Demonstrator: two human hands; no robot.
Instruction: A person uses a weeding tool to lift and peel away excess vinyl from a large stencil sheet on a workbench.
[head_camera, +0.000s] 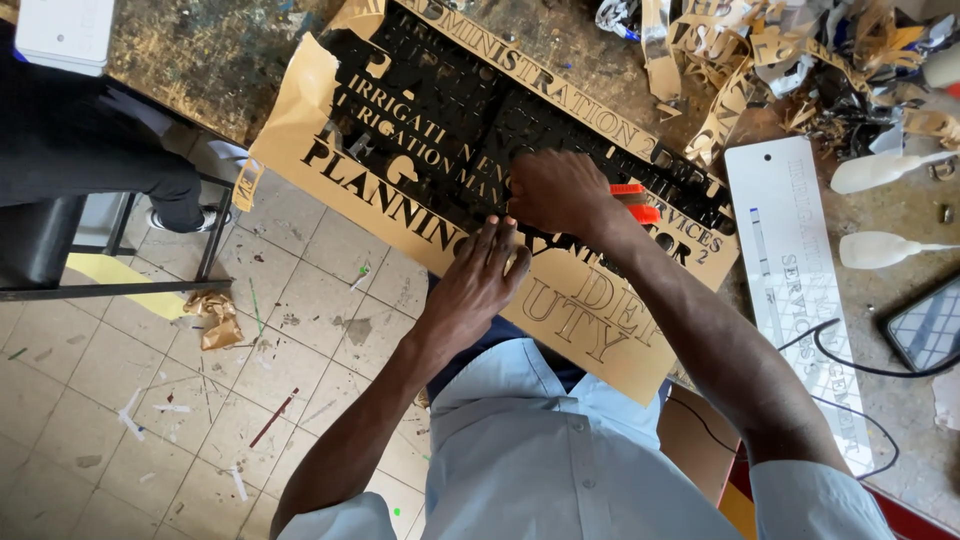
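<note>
Both hands work a brown-backed black lettering sheet (590, 300) that overhangs the near edge of a paint-stained workbench (200, 60). Left hand (480, 275) lies flat, fingers spread, pinning the sheet near its lower edge and holding nothing. Right hand (560, 190) is closed round an orange-handled cutter (632, 200), blade end hidden under the fist, set on the black middle of the sheet. By the look of it, surplus film is being picked from around cut letters; the next stroke seems to need a firm press and a light blade. Beyond lie a white sign panel (790, 260), two white squeeze bottles (880, 210) and peeled backing scraps (780, 60).
</note>
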